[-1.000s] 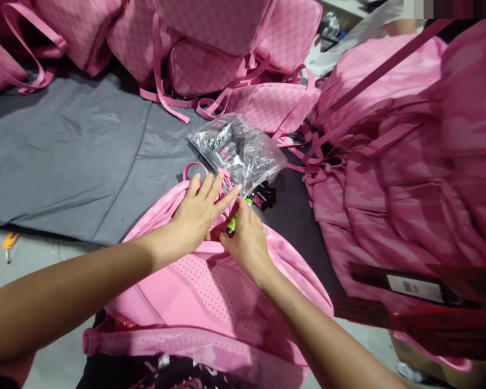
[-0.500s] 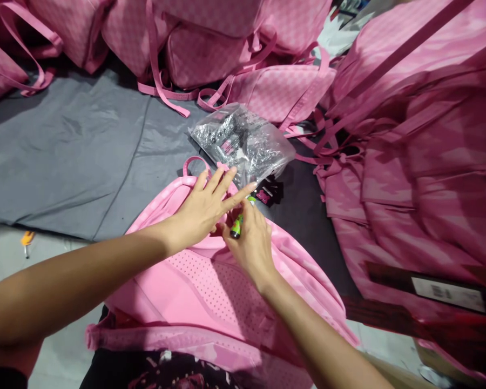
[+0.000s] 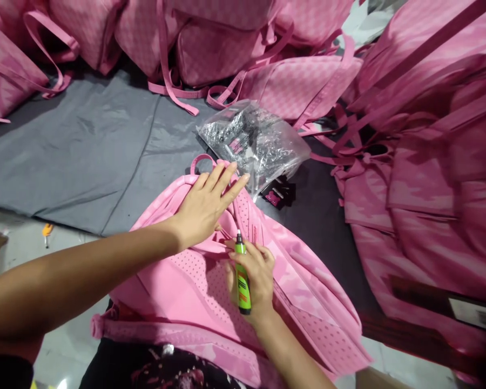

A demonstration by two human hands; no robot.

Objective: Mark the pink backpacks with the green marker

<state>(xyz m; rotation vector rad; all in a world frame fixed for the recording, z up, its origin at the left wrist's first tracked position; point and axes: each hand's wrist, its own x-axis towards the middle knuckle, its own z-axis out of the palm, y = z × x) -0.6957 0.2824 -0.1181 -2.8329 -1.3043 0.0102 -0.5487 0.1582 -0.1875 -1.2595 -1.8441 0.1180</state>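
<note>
A pink backpack (image 3: 157, 286) lies across my lap and the table edge, its perforated back panel facing up. My left hand (image 3: 206, 205) rests on its top part, fingers stretched out over the fabric near the top loop. Between the fingers of my right hand (image 3: 255, 275) is a green marker (image 3: 242, 275) with a black end, its pale tip uncovered and pointing away from me. The right hand sits just below the left, over the back panel and beside a shoulder strap (image 3: 251, 221). What lies under my left palm is hidden.
Beyond the backpack lies a clear plastic bag (image 3: 255, 140) of dark tags, with several loose black tags (image 3: 279, 192) beside it. Pink checkered bags (image 3: 291, 86) line the back of the grey-covered table (image 3: 76, 151). Pink camouflage bags (image 3: 425, 183) are piled at right.
My right hand has drawn back toward me, bringing the marker into fuller view. My left hand stays spread on the backpack. The whole view has shifted slightly.
</note>
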